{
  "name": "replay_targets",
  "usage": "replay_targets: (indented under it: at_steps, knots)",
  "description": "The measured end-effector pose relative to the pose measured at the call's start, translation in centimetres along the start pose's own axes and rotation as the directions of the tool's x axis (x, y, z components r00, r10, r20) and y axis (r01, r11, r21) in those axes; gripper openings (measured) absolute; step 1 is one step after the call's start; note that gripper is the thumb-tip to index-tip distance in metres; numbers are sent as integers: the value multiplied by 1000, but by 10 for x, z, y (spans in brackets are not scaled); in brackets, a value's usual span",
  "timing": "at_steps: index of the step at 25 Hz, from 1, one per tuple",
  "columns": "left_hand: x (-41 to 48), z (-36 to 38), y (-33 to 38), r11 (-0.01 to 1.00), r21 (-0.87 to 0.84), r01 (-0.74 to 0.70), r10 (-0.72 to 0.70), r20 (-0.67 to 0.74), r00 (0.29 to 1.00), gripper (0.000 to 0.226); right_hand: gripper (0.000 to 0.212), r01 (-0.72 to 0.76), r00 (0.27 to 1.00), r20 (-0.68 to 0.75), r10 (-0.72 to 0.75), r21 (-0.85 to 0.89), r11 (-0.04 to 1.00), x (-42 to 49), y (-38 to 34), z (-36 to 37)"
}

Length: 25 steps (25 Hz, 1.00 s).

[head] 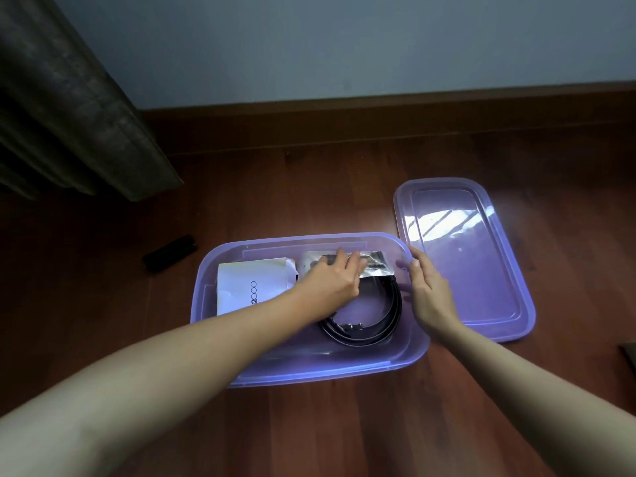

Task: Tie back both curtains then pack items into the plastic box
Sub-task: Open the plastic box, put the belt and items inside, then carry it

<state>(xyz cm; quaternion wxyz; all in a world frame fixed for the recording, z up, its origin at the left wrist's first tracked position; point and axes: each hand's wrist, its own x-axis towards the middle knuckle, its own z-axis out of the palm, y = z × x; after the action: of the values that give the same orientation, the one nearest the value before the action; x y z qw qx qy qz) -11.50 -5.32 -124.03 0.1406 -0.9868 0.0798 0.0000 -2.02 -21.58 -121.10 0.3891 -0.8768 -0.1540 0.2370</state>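
In the plastic box [309,375], centre frame, the left hand [330,284] lays a silver packet [375,265] above the coiled belt [395,304], its grip seemingly pinching it. The right hand [430,294], grip open, steadies the rim.

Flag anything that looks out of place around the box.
A black object lies on the floor left of the plastic box, outside it. The lid lies off, on the right. Nothing looks spilled or broken.
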Motion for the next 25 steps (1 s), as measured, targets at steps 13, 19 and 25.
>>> replay_targets:
  at_steps: [13,19,25]
  knots:
    - [-67,-38,-128,475,-670,571,-781,-21,624,33,39,48,998,-36,-54,-169,984,-6,-10,-2]
    - [-136,12,-166,440,-198,876,-745,463,479,29,39,84,995,-41,-95,-203,976,-10,-17,-4]
    - [-150,22,-167,479,-208,853,-688,515,512,32,39,69,996,-45,-80,-210,975,-10,-19,-3]
